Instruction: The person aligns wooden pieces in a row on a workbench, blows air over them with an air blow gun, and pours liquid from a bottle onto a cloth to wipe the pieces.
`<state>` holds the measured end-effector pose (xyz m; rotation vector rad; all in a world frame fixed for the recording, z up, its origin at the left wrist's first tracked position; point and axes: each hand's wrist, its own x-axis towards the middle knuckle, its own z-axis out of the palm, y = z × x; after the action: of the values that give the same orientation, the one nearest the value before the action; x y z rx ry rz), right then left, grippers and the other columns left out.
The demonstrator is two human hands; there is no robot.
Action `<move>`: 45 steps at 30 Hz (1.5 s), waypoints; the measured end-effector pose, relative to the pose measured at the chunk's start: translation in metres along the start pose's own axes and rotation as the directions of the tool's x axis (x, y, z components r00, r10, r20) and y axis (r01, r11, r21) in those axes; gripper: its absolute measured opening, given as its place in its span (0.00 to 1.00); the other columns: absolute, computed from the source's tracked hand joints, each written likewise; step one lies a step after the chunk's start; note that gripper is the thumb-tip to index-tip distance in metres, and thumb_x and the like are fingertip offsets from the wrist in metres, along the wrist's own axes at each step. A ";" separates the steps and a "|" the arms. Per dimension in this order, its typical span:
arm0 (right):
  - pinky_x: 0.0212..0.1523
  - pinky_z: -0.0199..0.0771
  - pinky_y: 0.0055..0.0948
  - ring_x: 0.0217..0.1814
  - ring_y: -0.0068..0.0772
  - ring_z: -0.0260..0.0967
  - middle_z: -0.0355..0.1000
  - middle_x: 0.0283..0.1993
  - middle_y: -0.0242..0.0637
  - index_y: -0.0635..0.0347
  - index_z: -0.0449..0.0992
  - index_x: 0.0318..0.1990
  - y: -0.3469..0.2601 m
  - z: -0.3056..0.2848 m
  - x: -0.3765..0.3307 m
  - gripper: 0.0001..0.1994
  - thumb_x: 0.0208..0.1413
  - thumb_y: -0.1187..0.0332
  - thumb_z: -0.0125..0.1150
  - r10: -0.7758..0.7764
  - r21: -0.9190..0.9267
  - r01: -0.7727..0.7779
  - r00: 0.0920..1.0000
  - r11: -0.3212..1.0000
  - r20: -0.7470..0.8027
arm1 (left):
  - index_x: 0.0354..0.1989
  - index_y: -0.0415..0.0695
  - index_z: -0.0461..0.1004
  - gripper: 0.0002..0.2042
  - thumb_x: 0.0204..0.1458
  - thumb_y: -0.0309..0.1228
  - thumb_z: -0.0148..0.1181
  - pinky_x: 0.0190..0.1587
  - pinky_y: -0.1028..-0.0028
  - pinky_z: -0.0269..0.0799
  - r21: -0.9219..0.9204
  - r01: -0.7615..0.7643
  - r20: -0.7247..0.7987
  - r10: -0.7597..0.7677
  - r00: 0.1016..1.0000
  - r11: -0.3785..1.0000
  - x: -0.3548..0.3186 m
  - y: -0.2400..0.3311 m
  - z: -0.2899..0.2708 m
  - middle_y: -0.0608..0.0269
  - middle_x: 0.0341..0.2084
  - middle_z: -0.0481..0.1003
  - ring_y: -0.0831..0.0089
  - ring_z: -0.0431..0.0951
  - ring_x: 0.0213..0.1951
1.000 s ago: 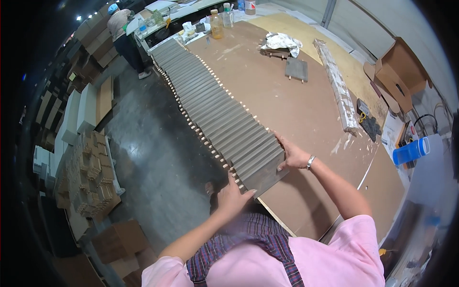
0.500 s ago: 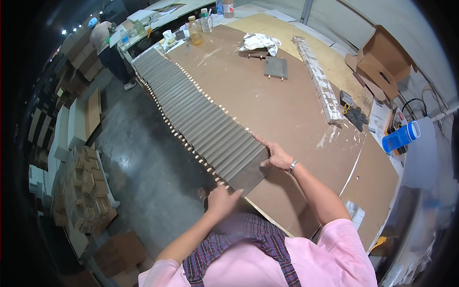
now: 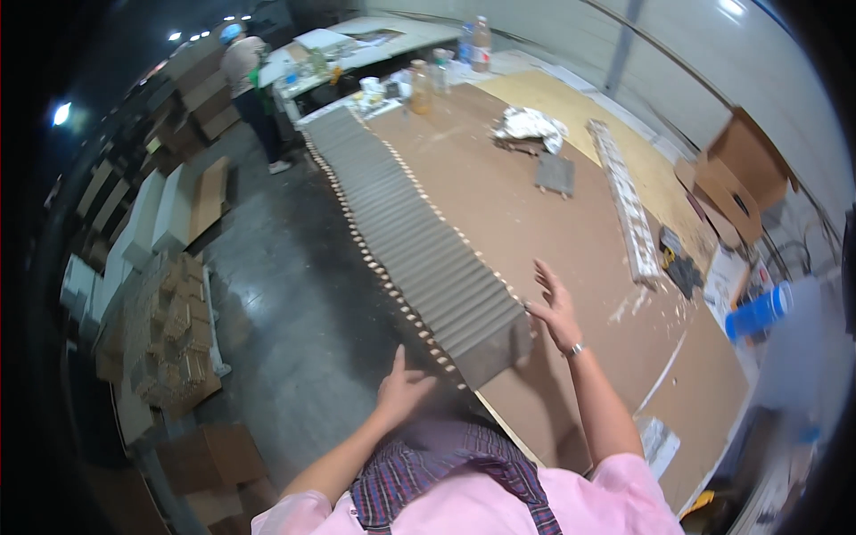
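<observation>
A long row of grey panels (image 3: 406,223) lies overlapped along the table's left edge, with short pale wooden dowels sticking out on both sides. The nearest panel (image 3: 490,355) shows most of its flat face. Off the near left end of the row, my left hand (image 3: 403,388) hangs in the air with its fingers apart, holding nothing. My right hand (image 3: 558,310) is raised just beside the row's right side, fingers spread and nothing in them. One more grey panel (image 3: 555,175) lies apart, farther up the table, next to a crumpled white cloth (image 3: 531,127).
A plaster-smeared strip (image 3: 621,201) lies across the brown tabletop (image 3: 615,348). Bottles (image 3: 420,86) stand at the far edge. To the right are an open cardboard box (image 3: 742,183) and a blue bottle (image 3: 758,312). Stacked boards (image 3: 165,330) and another person (image 3: 252,89) are on the left.
Both hands have let go of the near end of the panel row and opened. My right hand has lifted away to the right, and the whole view has shifted.
</observation>
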<state>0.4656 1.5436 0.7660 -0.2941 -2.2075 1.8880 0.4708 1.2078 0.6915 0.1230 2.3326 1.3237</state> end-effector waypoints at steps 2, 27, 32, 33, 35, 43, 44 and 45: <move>0.65 0.57 0.39 0.66 0.39 0.58 0.63 0.62 0.38 0.58 0.63 0.64 -0.013 0.010 -0.005 0.36 0.43 0.63 0.64 -0.050 0.013 0.051 0.998 0.999 -0.043 | 0.69 0.33 0.47 0.41 0.53 0.39 0.63 0.39 0.75 0.75 -0.096 0.074 -0.005 -0.075 0.997 0.993 -0.003 -0.034 -0.026 0.56 0.36 0.81 0.74 0.80 0.34; 0.43 0.73 0.22 0.42 0.21 0.71 0.76 0.44 0.35 0.66 0.74 0.50 0.068 0.498 0.019 0.14 0.57 0.74 0.60 0.240 -0.174 -0.174 0.519 0.969 0.820 | 0.37 0.41 0.80 0.24 0.51 0.52 0.53 0.46 0.56 0.72 0.070 0.648 -0.164 -0.632 0.758 0.759 -0.147 -0.483 -0.287 0.47 0.34 0.79 0.50 0.78 0.41; 0.37 0.76 0.37 0.38 0.36 0.77 0.78 0.35 0.43 0.64 0.79 0.33 0.344 0.474 0.094 0.11 0.52 0.63 0.62 0.526 -0.396 0.868 0.196 0.300 0.828 | 0.41 0.40 0.78 0.22 0.52 0.47 0.52 0.51 0.55 0.70 -0.108 0.717 -0.332 -0.705 0.627 0.688 -0.196 -0.502 -0.362 0.44 0.43 0.76 0.46 0.75 0.47; 0.35 0.76 0.37 0.35 0.36 0.77 0.78 0.33 0.43 0.64 0.78 0.32 0.317 0.473 0.088 0.11 0.53 0.63 0.62 0.599 -0.581 0.704 0.274 0.408 0.752 | 0.41 0.40 0.78 0.22 0.52 0.47 0.52 0.51 0.55 0.70 -0.103 0.732 -0.336 -0.716 0.612 0.674 -0.197 -0.511 -0.378 0.44 0.43 0.76 0.46 0.75 0.47; 0.31 0.76 0.37 0.31 0.36 0.77 0.77 0.30 0.42 0.64 0.78 0.31 0.267 0.489 0.082 0.11 0.54 0.63 0.61 0.712 -0.761 0.450 0.319 0.467 0.626 | 0.41 0.40 0.78 0.21 0.51 0.46 0.52 0.51 0.55 0.70 -0.082 0.728 -0.443 -0.679 0.585 0.680 -0.188 -0.526 -0.412 0.44 0.43 0.76 0.46 0.74 0.47; 0.28 0.72 0.42 0.31 0.40 0.75 0.74 0.29 0.35 0.55 0.75 0.33 0.255 0.706 0.157 0.08 0.52 0.61 0.58 0.912 -0.884 -0.223 0.079 0.411 0.404 | 0.36 0.39 0.79 0.21 0.51 0.47 0.53 0.49 0.56 0.70 -0.271 0.706 -0.403 -0.743 0.534 0.654 -0.176 -0.568 -0.485 0.44 0.41 0.76 0.47 0.75 0.46; 0.24 0.70 0.43 0.27 0.39 0.75 0.72 0.25 0.34 0.55 0.74 0.30 0.262 0.745 0.174 0.07 0.53 0.63 0.59 0.965 -0.864 -0.436 0.046 0.251 0.257 | 0.34 0.40 0.79 0.21 0.51 0.47 0.53 0.48 0.57 0.70 -0.284 0.701 -0.411 -0.743 0.527 0.654 -0.174 -0.579 -0.494 0.45 0.40 0.77 0.48 0.75 0.45; 0.21 0.68 0.40 0.24 0.38 0.73 0.72 0.24 0.33 0.55 0.73 0.30 0.262 0.783 0.189 0.07 0.53 0.63 0.59 0.971 -0.835 -0.499 0.068 0.232 0.229 | 0.34 0.40 0.79 0.21 0.51 0.47 0.53 0.48 0.57 0.70 -0.295 0.705 -0.409 -0.752 0.517 0.645 -0.173 -0.594 -0.501 0.45 0.40 0.77 0.48 0.75 0.45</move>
<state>0.0560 0.9000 0.3974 -1.4056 -3.8418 1.7778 0.4963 0.4423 0.4747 -1.2685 2.2314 1.0528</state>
